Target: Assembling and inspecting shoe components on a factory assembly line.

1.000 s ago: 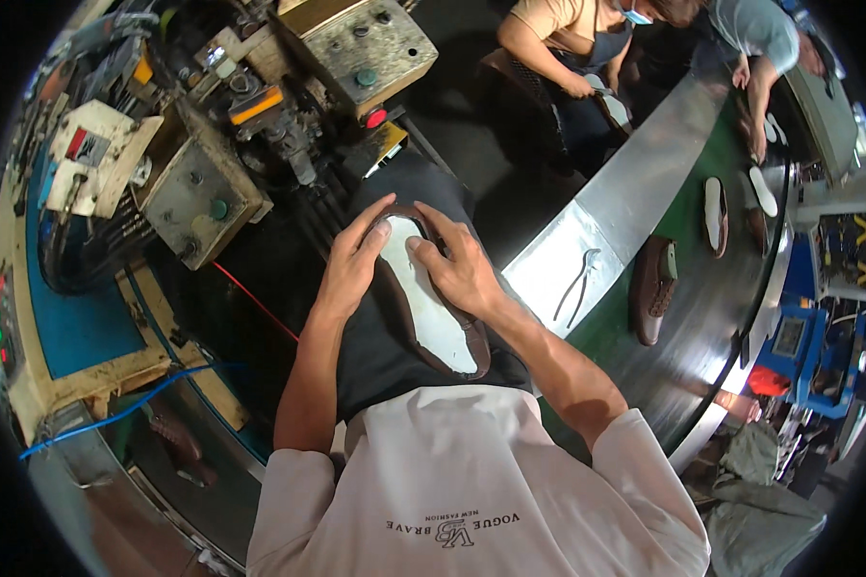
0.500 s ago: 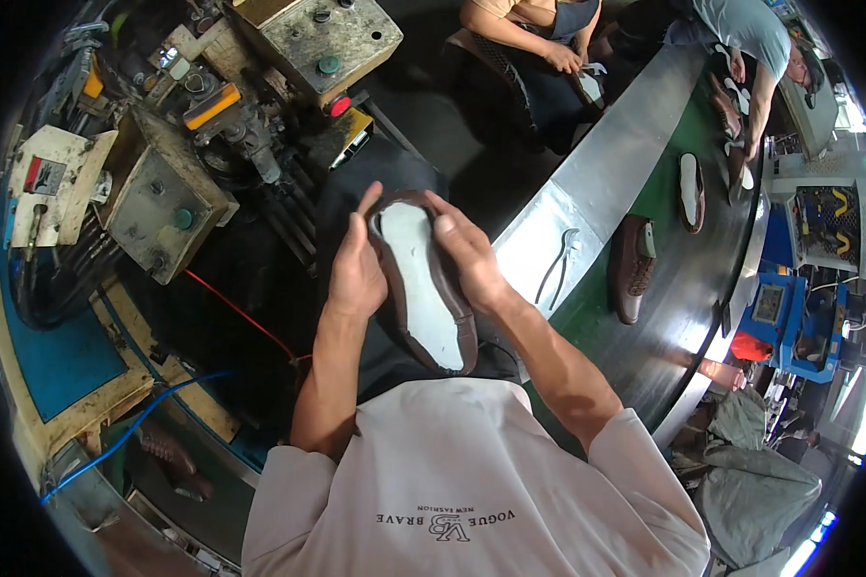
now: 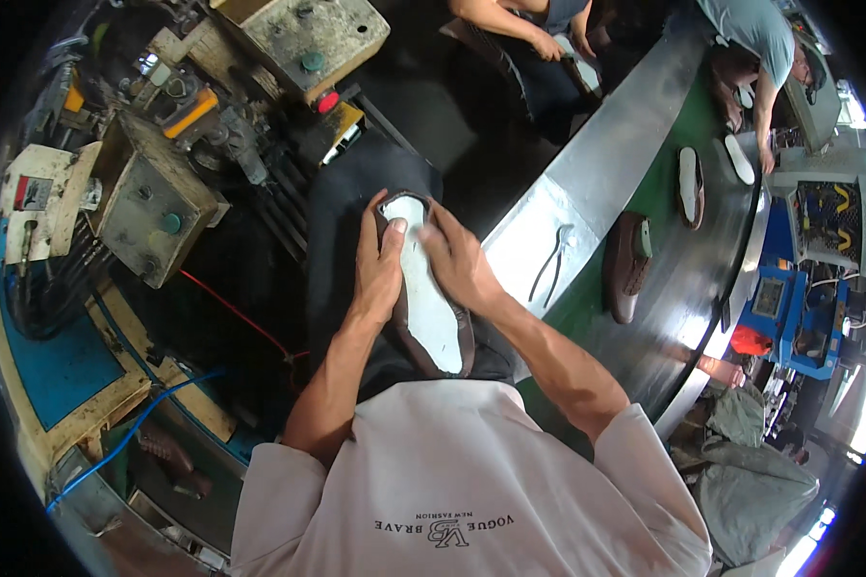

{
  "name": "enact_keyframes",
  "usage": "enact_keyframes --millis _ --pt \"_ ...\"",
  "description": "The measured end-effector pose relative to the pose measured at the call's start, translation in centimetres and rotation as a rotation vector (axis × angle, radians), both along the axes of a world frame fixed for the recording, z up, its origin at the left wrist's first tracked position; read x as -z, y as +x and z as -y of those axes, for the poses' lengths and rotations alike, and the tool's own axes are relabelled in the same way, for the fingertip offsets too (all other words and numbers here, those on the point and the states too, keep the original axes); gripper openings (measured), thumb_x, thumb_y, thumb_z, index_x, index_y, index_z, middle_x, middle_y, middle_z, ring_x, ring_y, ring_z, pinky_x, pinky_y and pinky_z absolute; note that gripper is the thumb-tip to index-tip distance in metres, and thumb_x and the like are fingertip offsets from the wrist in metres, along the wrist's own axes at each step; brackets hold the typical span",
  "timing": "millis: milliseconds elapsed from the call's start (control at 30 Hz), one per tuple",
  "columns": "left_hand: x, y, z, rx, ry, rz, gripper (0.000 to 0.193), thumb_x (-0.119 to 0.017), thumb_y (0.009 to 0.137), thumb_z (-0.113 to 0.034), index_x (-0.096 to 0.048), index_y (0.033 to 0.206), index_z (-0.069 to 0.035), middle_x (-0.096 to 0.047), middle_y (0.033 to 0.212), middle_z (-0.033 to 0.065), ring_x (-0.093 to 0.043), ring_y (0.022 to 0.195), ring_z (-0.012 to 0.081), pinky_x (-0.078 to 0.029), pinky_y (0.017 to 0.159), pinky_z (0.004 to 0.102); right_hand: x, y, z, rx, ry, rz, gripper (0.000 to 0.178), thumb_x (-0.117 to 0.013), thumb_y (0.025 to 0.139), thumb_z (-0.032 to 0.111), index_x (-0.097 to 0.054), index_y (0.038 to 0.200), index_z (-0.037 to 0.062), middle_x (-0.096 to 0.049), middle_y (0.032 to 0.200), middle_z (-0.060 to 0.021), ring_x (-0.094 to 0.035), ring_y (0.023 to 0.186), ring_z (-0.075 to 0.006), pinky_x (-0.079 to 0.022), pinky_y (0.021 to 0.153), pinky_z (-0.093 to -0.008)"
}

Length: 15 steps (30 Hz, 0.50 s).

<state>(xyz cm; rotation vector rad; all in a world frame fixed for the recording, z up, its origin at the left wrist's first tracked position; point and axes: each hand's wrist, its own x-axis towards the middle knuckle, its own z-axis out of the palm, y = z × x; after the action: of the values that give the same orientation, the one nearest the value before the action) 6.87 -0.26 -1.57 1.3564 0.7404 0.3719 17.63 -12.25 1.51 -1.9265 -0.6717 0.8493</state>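
In front of my lap I hold a brown leather shoe upper (image 3: 429, 322), its bottom turned up to show a long white insole board. My left hand (image 3: 378, 269) wraps the far left side, with the thumb laid on the white board. On the opposite side my right hand (image 3: 459, 262) grips the edge, its thumb near the board and slightly blurred. The leather edge curls around the far end of the board. The side of the shoe facing down is hidden.
Pincers (image 3: 553, 264) lie on the metal ledge (image 3: 587, 188) to my right. Beyond it, a brown laced shoe (image 3: 627, 269) and an upturned shoe (image 3: 689, 188) sit on the line. Grimy machinery (image 3: 154, 207) stands left. Two co-workers (image 3: 548, 43) (image 3: 765, 58) handle shoes ahead.
My left thumb has moved from the rim onto the white board, and my right hand has shifted slightly inward and down. The far-right co-worker's hand has moved away from a white-bottomed piece.
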Motion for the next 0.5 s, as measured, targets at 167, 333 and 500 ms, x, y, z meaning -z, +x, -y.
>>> enact_keyframes --millis 167,333,500 --pt "1.0 -0.1 -0.4 -0.369 -0.346 0.009 0.057 -0.055 0.115 -0.032 -0.045 0.161 -0.001 -0.056 0.153 0.0208 -0.056 0.14 0.0316 -0.045 0.118 0.0412 -6.9 -6.0 5.2 -0.544 -0.273 0.627 0.097 -0.091 0.084 0.038 -0.043 0.168 0.0309 -0.016 0.176 -0.0321 -0.039 0.149 -0.0617 -0.05 0.115 -0.0645" --pt "-1.5 -2.3 -3.3 -0.376 -0.352 0.16 0.064 -0.054 0.115 -0.039 -0.039 0.165 -0.003 -0.053 0.159 0.0182 -0.058 0.139 0.0296 -0.046 0.116 0.0426 -8.2 -5.2 4.6 -0.681 -0.188 0.778 0.079 -0.084 0.083 0.021 -0.06 0.156 0.0353 -0.015 0.175 -0.0315 -0.039 0.145 -0.0577 -0.055 0.109 -0.0653" --pt "-0.6 -6.8 -13.3 -0.321 -0.247 0.364 0.058 -0.051 0.117 -0.039 -0.044 0.164 -0.007 -0.06 0.153 0.0145 -0.06 0.138 0.0298 -0.049 0.115 0.0452 -16.1 -2.6 -4.3 -0.598 0.162 0.935 0.08 -0.086 0.077 0.018 -0.064 0.153 0.0322 -0.026 0.172 -0.0328 -0.046 0.139 -0.0595 -0.055 0.109 -0.0618"
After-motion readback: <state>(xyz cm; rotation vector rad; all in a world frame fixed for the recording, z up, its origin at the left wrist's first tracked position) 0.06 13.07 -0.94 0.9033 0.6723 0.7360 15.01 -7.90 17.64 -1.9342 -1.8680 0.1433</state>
